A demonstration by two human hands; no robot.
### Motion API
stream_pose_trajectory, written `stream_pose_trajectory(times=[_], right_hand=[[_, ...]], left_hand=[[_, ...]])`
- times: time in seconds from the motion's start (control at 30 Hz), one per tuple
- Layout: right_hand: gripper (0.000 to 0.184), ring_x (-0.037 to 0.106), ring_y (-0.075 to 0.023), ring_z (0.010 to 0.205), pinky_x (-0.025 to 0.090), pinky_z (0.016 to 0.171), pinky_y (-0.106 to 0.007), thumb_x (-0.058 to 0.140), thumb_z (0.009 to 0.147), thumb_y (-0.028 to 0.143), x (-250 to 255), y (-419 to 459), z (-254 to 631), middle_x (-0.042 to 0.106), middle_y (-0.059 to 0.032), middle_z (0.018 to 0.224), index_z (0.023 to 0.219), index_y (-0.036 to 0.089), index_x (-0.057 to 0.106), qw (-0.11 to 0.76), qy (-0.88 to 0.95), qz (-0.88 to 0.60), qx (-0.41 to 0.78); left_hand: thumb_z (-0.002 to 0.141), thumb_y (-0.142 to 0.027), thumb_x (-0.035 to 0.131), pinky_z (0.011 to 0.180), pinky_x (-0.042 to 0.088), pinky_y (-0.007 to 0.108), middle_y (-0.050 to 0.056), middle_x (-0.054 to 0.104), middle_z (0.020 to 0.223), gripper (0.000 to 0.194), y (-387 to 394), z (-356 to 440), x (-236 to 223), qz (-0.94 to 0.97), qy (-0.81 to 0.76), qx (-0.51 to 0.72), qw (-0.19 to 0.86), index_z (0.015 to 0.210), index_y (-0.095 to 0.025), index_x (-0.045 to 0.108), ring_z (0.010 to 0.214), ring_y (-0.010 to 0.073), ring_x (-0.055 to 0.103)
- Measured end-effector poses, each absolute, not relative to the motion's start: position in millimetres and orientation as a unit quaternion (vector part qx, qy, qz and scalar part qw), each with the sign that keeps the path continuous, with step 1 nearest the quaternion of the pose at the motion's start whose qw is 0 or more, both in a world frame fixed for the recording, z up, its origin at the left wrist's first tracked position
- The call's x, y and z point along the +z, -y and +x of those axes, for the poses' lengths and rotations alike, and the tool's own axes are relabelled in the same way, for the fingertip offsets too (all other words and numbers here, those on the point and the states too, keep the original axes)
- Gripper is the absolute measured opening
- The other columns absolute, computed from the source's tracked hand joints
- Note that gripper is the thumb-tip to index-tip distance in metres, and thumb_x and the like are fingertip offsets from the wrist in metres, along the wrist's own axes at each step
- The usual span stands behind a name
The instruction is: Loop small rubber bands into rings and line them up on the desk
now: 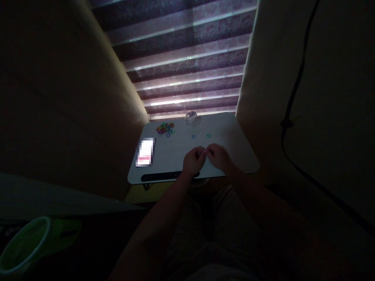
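Observation:
Above the white table (172,154) my left hand (192,160) and my right hand (218,157) meet, fingers pinched together. Stretched between the fingertips is a small pinkish band (205,151), probably a hair tie, though the dim light hides its details. Just beyond the hands lie a blue ring-shaped band (193,136) and a green band (209,135), set apart from each other. A pile of multicoloured bands (165,128) rests at the far left of the tabletop. Near the back edge stands a clear glass jar (192,121) with something dark visible in its upper part.
A phone with a bright screen (145,152) lies on the table's left side. A black slot or strip (159,176) runs along the front edge. Behind the table hangs a striped blind (187,62). Low at left is a green basket (48,238); a dark cord (295,89) hangs at right.

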State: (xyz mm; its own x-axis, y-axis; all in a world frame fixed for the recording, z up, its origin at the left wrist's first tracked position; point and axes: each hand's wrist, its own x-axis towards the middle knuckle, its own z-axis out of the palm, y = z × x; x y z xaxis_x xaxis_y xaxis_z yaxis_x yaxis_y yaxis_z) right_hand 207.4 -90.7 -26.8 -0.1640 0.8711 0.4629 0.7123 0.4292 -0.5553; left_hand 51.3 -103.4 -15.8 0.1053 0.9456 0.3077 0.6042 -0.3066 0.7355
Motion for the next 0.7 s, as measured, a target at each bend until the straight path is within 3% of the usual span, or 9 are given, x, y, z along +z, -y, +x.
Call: stream_pose_trajectory(times=[0.23, 0.7], right_hand=[[0.012, 0.049, -0.0165, 0.068, 0.034, 0.065, -0.029, 0.048, 0.081, 0.018, -28.5, 89.7, 207.7, 0.057, -0.003, 0.071, 0.072, 0.02, 0.056, 0.381, 0.755, -0.523, 0.104], [0.012, 0.046, -0.0154, 0.065, 0.032, 0.061, -0.028, 0.053, 0.079, 0.024, -25.3, 91.7, 206.1, 0.052, -0.0013, 0.066, 0.068, 0.02, 0.052, 0.385, 0.748, -0.53, 0.103]], left_hand=[[0.086, -0.05, 0.053, 0.06, 0.039, 0.024, 0.0, 0.061, 0.068, 0.034, 104.9, 51.2, -14.5, 0.706, -0.551, 0.381, 0.231, 0.078, -0.018, 0.058, 0.061, 0.0118, 0.052], [0.086, -0.049, 0.053, 0.057, 0.037, 0.024, 0.0, 0.061, 0.067, 0.033, 104.6, 51.1, -15.8, 0.714, -0.54, 0.387, 0.222, 0.077, -0.018, 0.059, 0.06, 0.0117, 0.052]])
